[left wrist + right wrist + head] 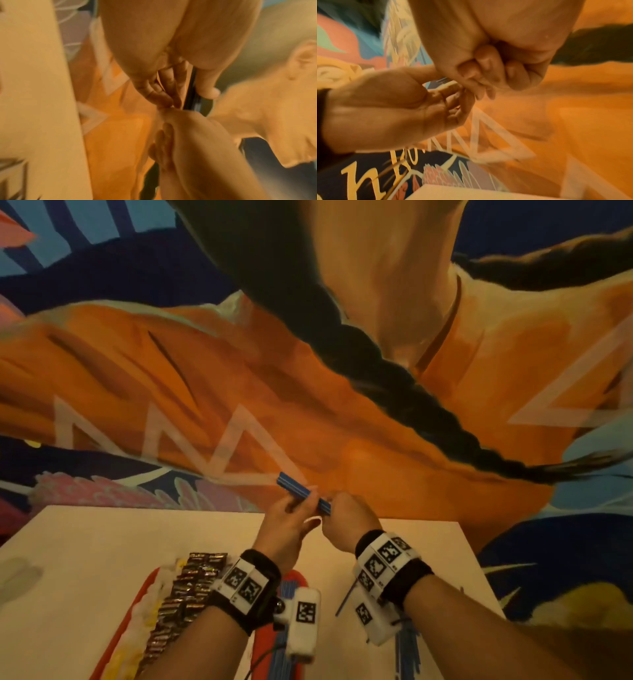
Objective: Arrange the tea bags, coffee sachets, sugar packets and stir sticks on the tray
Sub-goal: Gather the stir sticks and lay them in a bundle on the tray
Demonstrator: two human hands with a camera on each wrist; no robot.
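Stir sticks (304, 493) half-hidden between hands

sachets (186, 594) on tray (137, 602) — left

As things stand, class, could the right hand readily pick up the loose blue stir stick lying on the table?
Probably not yet: the right hand and left hand both grip a bundle of blue sticks raised above the table; the loose stick lies near its wrist.

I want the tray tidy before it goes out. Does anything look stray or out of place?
Yes. A single blue stir stick lies loose on the white table, right of the red tray, apart from the others. The left hand and right hand hold a blue bundle above the table.
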